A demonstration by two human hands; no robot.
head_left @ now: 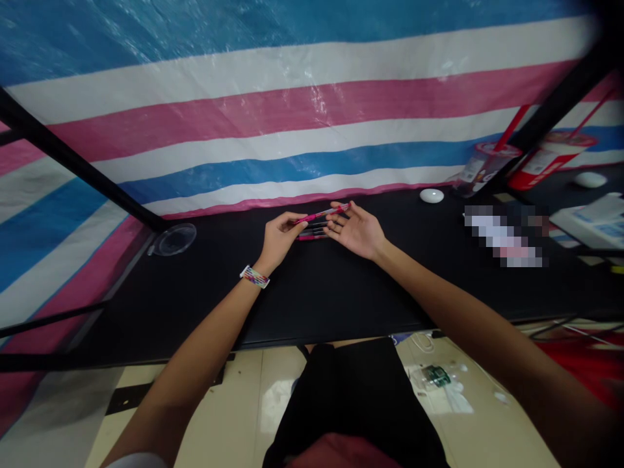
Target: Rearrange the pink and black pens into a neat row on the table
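A pink pen [322,213] is held level above the black table [312,292], one end in each of my hands. My left hand [280,237] pinches its left end with curled fingers; a colourful band is on that wrist. My right hand [355,229] is palm up and grips the right end between thumb and fingertips. Just under the pen, several more pens [312,233] with pink ends lie side by side on the table between my hands.
A clear plastic lid [174,239] lies at the table's left back. A white round object [431,195] and two red-and-white cups [487,168] stand at the right back, with papers [597,220] beyond. A striped tarp [292,117] hangs behind the table.
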